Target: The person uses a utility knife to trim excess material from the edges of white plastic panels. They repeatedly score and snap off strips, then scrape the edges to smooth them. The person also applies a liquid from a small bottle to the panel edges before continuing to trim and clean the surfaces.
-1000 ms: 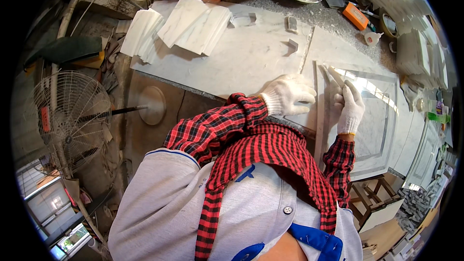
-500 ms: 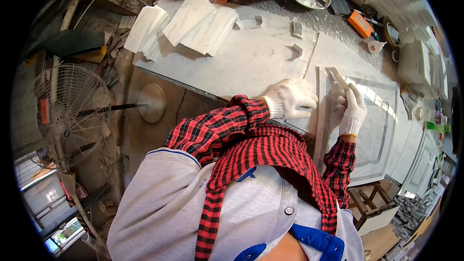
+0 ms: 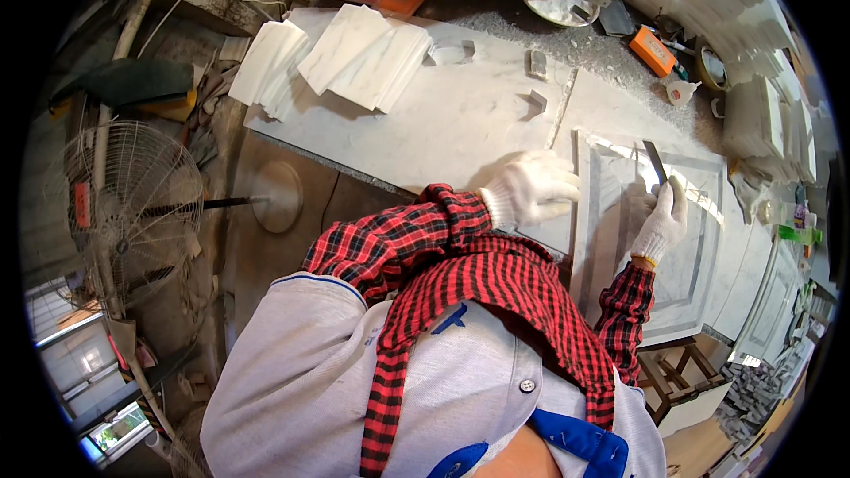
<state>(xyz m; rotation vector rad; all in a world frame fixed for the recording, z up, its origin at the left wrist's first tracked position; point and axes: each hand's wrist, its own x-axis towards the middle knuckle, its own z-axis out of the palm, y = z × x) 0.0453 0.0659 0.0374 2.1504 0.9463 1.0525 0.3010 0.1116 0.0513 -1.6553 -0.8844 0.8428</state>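
A square marble panel (image 3: 620, 283), white with inlaid grey bands forming a frame, lies on the bench in front of me. My right hand (image 3: 663, 219), in a white knit glove, is closed around the lower end of a thin, narrow flat strip (image 3: 653, 162). The strip looks dark and stands up over the panel's upper part; whether it is stone or metal I cannot tell. By the panel's left edge is my left hand (image 3: 534, 189), gloved too, with fingers stretched toward that edge and nothing seen in them.
Stacked white marble tiles (image 3: 363, 57) lie at the bench's far left. Small angled offcuts (image 3: 537, 104) sit between them and the panel. Beyond are an orange box (image 3: 653, 51), a bowl (image 3: 562, 9) and more tile stacks (image 3: 754, 115). A caged fan (image 3: 128, 208) stands left.
My right hand has moved right and slightly nearer me, away from the panel's left edge. The strip has turned, showing dark instead of pale. My left hand has barely shifted.
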